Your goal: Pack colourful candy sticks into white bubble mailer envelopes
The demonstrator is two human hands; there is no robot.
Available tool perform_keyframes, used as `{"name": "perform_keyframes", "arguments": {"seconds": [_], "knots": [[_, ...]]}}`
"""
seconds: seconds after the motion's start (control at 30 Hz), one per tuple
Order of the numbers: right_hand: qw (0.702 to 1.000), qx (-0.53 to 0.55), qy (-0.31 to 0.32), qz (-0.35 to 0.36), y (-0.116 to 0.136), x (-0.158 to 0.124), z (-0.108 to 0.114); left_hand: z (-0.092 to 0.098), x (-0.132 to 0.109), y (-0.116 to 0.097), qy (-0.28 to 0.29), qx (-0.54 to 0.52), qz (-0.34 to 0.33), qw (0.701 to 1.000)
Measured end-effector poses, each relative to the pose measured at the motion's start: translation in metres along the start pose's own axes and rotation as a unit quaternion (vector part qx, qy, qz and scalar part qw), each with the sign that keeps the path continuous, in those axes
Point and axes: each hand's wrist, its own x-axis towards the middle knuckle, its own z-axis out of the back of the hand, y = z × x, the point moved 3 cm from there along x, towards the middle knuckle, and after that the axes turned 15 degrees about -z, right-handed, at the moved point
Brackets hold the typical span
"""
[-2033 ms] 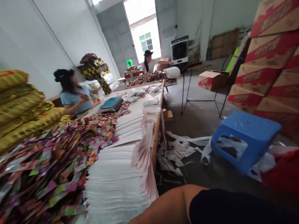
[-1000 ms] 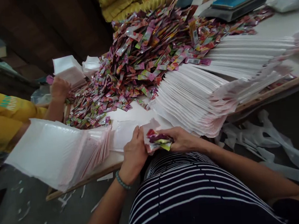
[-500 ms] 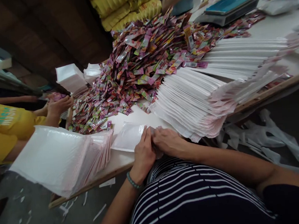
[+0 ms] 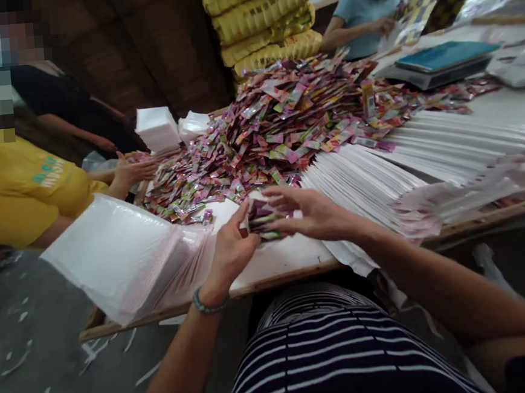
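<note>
A small bundle of shiny wrapped packets (image 4: 267, 219) is between my hands, above the table's front part. White material, seemingly the rim of a white mailer (image 4: 256, 195), shows behind and beside it. I cannot tell how far the packets lie inside. My left hand (image 4: 233, 246), with a beaded bracelet at its wrist, is closed by thumb and forefinger at the mailer's left edge. From the right comes my right hand (image 4: 316, 213), its thumb and fingers apart at the packets' right side. Beyond my hands rises a heap of colourful packets (image 4: 257, 133).
Stacked white mailers lie at left (image 4: 107, 251) and fanned at right (image 4: 370, 182). A scale with a blue top (image 4: 449, 54) stands far right on the table (image 4: 290, 258). A person in yellow (image 4: 29, 184) is at left; another in light blue (image 4: 357, 16) is beyond. Yellow sacks (image 4: 267, 20) are stacked behind.
My hands have moved up and forward from my body over the table. The packets now show between them, and my right hand's fingers have spread. The view has shifted.
</note>
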Motion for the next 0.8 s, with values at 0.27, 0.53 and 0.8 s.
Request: {"name": "perform_keyframes", "arguments": {"seconds": [0.27,0.53,0.8], "knots": [[0.943,-0.289,0.066,0.152,0.046,0.035,-0.013,0.016,0.012,-0.006,-0.074,-0.184,0.040,0.979],[0.913,-0.354,0.033,0.198,0.030,0.030,-0.018,0.020,0.017,0.013,-0.116,-0.201,0.004,0.973],[0.954,-0.137,-0.265,-0.018,-0.032,0.014,-0.055,0.010,0.014,0.002,-0.170,-0.301,0.033,0.938]]}}
